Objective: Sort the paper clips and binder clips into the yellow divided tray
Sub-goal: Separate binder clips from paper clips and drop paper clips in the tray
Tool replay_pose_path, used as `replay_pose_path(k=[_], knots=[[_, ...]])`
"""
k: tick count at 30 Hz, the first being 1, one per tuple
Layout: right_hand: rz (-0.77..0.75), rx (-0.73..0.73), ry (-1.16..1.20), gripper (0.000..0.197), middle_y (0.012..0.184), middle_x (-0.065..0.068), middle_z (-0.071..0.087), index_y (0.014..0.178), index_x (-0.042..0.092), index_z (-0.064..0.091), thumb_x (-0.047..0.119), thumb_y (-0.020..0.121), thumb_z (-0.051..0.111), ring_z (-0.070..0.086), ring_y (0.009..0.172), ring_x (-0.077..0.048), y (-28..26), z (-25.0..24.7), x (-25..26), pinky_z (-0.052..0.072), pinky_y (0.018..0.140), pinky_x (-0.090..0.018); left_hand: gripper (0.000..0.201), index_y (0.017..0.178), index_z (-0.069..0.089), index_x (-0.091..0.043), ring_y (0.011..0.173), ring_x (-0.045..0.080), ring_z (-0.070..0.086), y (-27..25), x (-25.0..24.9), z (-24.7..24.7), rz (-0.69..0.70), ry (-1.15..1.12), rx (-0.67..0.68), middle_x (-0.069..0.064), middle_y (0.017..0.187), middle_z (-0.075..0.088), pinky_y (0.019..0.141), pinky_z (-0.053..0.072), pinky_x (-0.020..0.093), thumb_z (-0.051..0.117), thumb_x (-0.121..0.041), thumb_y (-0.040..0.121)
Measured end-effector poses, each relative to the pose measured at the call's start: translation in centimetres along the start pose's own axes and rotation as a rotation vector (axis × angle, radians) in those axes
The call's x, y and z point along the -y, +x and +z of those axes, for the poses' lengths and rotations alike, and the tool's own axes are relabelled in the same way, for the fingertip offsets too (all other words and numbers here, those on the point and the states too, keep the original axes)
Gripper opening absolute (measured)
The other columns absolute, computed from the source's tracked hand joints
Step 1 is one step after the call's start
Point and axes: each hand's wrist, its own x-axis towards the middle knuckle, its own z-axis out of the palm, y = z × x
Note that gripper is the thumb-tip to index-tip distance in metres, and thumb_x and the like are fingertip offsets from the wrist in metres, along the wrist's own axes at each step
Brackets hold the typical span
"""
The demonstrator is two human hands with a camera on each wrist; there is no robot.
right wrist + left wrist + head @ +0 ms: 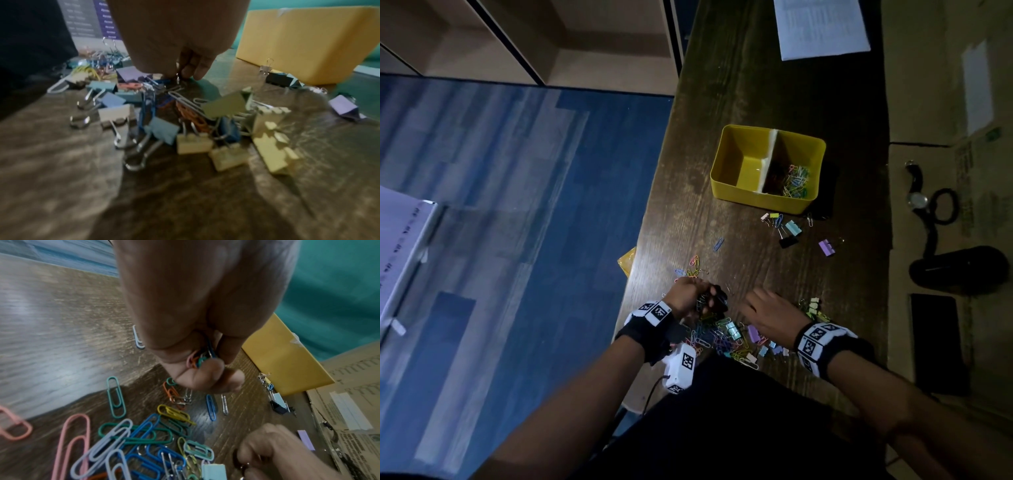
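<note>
The yellow divided tray point(756, 198) point(304, 43) stands mid-table; its right compartment holds coloured paper clips point(796, 181), and the left one looks bare. My left hand point(697, 296) point(205, 366) grips a bunch of coloured paper clips point(198, 359) above the mixed pile point(726, 337) at the table's near edge. My right hand point(763, 308) point(183, 73) reaches down into that pile, fingertips pinching a silver wire clip point(177, 79). Pale yellow and blue binder clips point(193, 144) lie just behind its wrist.
Loose binder clips point(791, 229) and a purple one point(826, 247) lie in front of the tray. A paper sheet point(820, 27) lies at the far end. Cardboard point(928, 102) on the right carries a watch point(916, 198) and dark items. The table's left edge drops to blue floor.
</note>
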Motion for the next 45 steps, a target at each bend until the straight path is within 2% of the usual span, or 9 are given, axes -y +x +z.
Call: replay_pose_path(k=[3, 6, 9, 12, 15, 21, 27, 38, 45], knots=[[0.088, 0.036, 0.162, 0.033, 0.096, -0.010, 0.056, 0.100, 0.010, 0.055, 0.005, 0.076, 0.031, 0.054, 0.087, -0.026, 0.1, -0.2, 0.1, 0.048, 0.072, -0.034, 0.030, 0.084, 0.059, -0.005, 0.043, 0.017, 0.050, 0.1, 0.1, 0.1, -0.024, -0.017, 0.043, 0.010, 0.062, 0.059, 0.040, 0.035, 0.020, 0.039, -0.019, 0.100], [0.219, -0.066, 0.464, 0.036, 0.116, -0.006, 0.048, 0.114, 0.014, 0.045, -0.006, 0.084, 0.043, 0.053, 0.098, -0.020, 1.1, -1.7, 0.7, 0.049, 0.081, -0.035, 0.042, 0.081, 0.059, -0.007, 0.045, 0.019, 0.055, 0.4, 0.1, 0.5, -0.055, -0.046, 0.069, 0.009, 0.062, 0.061, 0.041, 0.041, 0.021, 0.034, -0.034, 0.102], [0.277, -0.073, 0.836, 0.025, 0.109, 0.006, 0.053, 0.111, 0.028, 0.043, 0.014, 0.093, 0.052, 0.061, 0.093, -0.016, 2.6, -3.7, 1.8, 0.053, 0.076, -0.037, 0.057, 0.076, 0.059, -0.008, 0.046, 0.020, 0.057, 0.7, 0.2, 1.3, -0.064, -0.051, 0.074, 0.011, 0.061, 0.060, 0.041, 0.044, 0.020, 0.027, -0.048, 0.101], [0.310, -0.149, 0.974, 0.011, 0.103, 0.006, 0.057, 0.102, 0.022, 0.055, 0.023, 0.092, 0.059, 0.059, 0.093, -0.014, 3.5, -4.6, 2.5, 0.050, 0.080, -0.033, 0.047, 0.070, 0.060, -0.009, 0.043, 0.019, 0.052, 0.8, 0.5, 1.3, -0.022, 0.035, 0.020, 0.013, 0.058, 0.056, 0.041, 0.040, 0.019, 0.036, -0.035, 0.102], [0.468, -0.316, 0.950, 0.009, 0.105, 0.002, 0.059, 0.099, 0.015, 0.062, 0.020, 0.093, 0.057, 0.059, 0.094, -0.017, 3.8, -4.5, 2.1, 0.045, 0.078, -0.026, 0.035, 0.067, 0.056, -0.013, 0.039, 0.013, 0.044, 1.1, 0.5, 0.6, 0.035, 0.170, -0.057, 0.004, 0.052, 0.053, 0.043, 0.033, 0.020, 0.044, -0.018, 0.099], [0.557, -0.053, 0.476, 0.039, 0.123, -0.004, 0.049, 0.117, 0.013, 0.058, 0.042, 0.090, 0.058, 0.050, 0.112, -0.024, 4.6, -2.2, 2.9, 0.043, 0.095, -0.037, 0.044, 0.062, 0.047, -0.016, 0.031, 0.007, 0.029, 0.3, 0.3, -1.2, 0.010, 0.063, -0.077, -0.007, 0.041, 0.037, 0.036, 0.023, 0.012, 0.040, -0.034, 0.101], [0.335, -0.048, 0.342, 0.039, 0.125, -0.012, 0.050, 0.123, 0.004, 0.054, -0.006, 0.085, 0.047, 0.050, 0.112, -0.030, 5.1, -1.4, 5.9, 0.043, 0.090, -0.038, 0.044, 0.064, 0.046, -0.016, 0.031, 0.007, 0.024, 0.3, 1.1, -3.0, -0.018, -0.001, -0.121, -0.003, 0.047, 0.034, 0.036, 0.017, 0.012, 0.040, -0.040, 0.100], [0.340, 0.003, 0.385, 0.036, 0.110, -0.014, 0.060, 0.121, 0.005, 0.044, 0.008, 0.087, 0.055, 0.055, 0.102, -0.031, 5.0, -0.8, 5.8, 0.046, 0.088, -0.038, 0.042, 0.067, 0.049, -0.013, 0.031, 0.008, 0.028, 0.0, 1.2, -2.8, -0.033, 0.088, -0.118, 0.001, 0.053, 0.037, 0.036, 0.021, 0.014, 0.043, -0.039, 0.099], [0.371, -0.195, 0.821, 0.021, 0.093, 0.000, 0.059, 0.105, 0.021, 0.045, 0.011, 0.089, 0.056, 0.061, 0.076, -0.019, 4.4, -4.5, 4.9, 0.055, 0.068, -0.037, 0.052, 0.071, 0.063, -0.002, 0.038, 0.018, 0.051, -0.2, 1.2, -1.9, 0.002, 0.299, -0.018, 0.011, 0.053, 0.059, 0.040, 0.039, 0.020, 0.038, -0.036, 0.101]])
